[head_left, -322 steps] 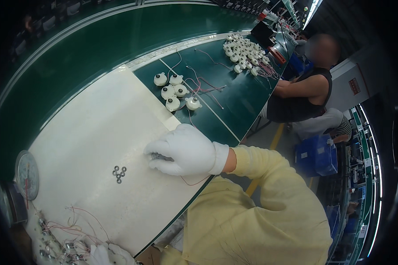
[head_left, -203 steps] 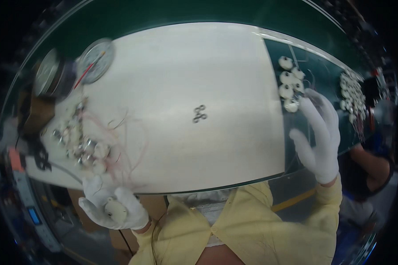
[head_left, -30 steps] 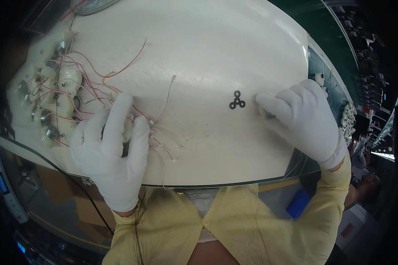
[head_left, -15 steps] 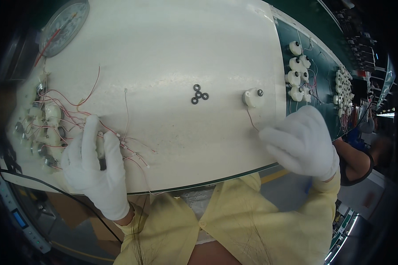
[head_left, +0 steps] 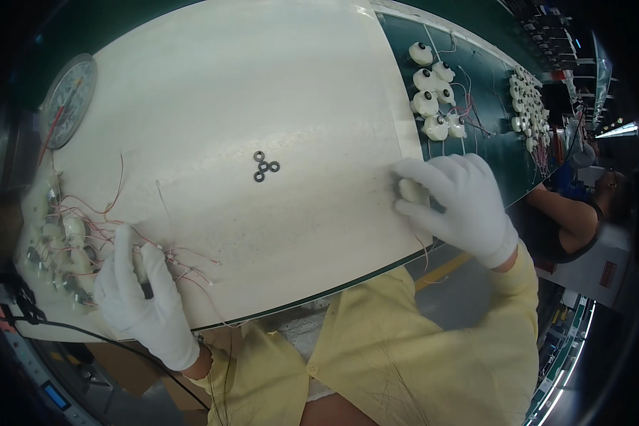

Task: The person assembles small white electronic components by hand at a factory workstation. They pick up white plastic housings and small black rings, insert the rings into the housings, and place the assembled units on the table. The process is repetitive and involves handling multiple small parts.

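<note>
My right hand (head_left: 465,206), in a white glove, has thumb and fingers around a small white motor (head_left: 412,191) near the table's right side. Its dark shaft is hidden, and thin wire (head_left: 426,254) hangs past the table edge below it. At the left, my gloved left hand (head_left: 142,291) has its index finger and thumb on either side of another white motor (head_left: 140,264) with a dark end. Red and white wires (head_left: 184,261) spread rightward from there. Beside this hand lies a cluster of white motors (head_left: 74,228) with metal ends.
Several small black rings (head_left: 263,167) lie mid-table. White motors with black shaft tips (head_left: 425,104) stand on the green surface (head_left: 468,57) at right, more of them (head_left: 529,103) farther off. A round dial (head_left: 71,99) is at far left. Another person (head_left: 571,220) sits beyond at right.
My right hand has moved from beside the wire onto the white motor and closed around it. My left hand keeps its grip. The view has swung to the right.
</note>
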{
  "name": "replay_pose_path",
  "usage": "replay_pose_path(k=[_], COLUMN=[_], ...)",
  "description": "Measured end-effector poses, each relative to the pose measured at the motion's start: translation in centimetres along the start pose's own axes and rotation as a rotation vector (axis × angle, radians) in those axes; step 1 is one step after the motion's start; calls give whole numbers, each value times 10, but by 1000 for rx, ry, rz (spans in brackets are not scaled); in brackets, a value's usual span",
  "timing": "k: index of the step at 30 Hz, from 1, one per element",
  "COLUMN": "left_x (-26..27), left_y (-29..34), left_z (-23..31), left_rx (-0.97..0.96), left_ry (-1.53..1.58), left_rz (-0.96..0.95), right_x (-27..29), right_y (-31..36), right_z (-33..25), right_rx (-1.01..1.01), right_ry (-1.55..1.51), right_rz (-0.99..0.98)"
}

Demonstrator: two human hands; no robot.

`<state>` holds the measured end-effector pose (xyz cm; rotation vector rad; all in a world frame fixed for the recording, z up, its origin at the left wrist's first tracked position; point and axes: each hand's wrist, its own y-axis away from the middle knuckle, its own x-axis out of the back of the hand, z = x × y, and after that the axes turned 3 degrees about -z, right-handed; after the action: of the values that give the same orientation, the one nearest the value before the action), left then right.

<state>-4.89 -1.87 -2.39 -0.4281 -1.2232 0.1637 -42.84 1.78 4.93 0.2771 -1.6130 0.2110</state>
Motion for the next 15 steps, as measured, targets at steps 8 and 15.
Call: replay_pose_path(k=[8, 15], left_x=[-1, 0], left_y=[0, 0], left_z=[-2, -5], left_rx=[8, -8], left_ry=[-18, -19], left_rz=[-15, -10], right_x=[20, -1], right_y=[23, -4], right_z=[101, 131], right_rx=[-187, -21], right_ry=[83, -179], right_rz=[180, 86])
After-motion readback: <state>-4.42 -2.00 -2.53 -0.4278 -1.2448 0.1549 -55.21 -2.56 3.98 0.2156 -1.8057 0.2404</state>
